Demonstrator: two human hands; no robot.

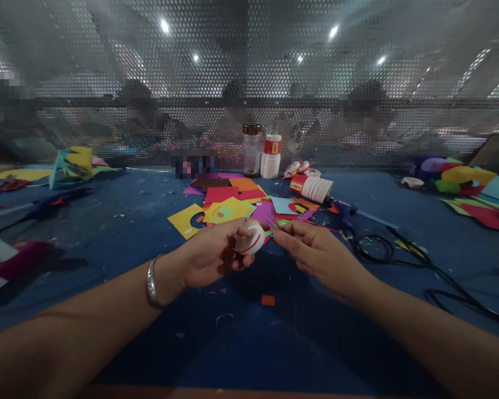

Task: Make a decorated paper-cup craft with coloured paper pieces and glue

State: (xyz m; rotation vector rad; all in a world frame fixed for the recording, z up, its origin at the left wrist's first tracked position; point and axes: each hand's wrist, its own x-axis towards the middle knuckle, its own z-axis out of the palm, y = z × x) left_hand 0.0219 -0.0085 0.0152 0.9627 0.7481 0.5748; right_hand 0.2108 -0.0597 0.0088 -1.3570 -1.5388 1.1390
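In the head view, my left hand [216, 252] is closed around the cut-down base of a white paper cup [251, 239], its round side turned to the right and marked by a red stripe. My right hand [311, 249] pinches a thin, pointed metal tool [273, 223]. The tool's tips point up and left, close to the cup's right side; its handle is hidden in my fingers, so its kind cannot be told. Beyond both hands lies a pile of coloured paper sheets [228, 210]. A small orange paper square [268, 300] rests on the table nearer to me.
A clear bottle [251, 152] and a stack of paper cups [271, 158] stand at the back. More stacked cups [311, 187] lie sideways. Black cable [399, 249] runs along the right from a blue glue gun [345, 213]. Another glue gun [58, 202] is at left, near scissors [8, 185].
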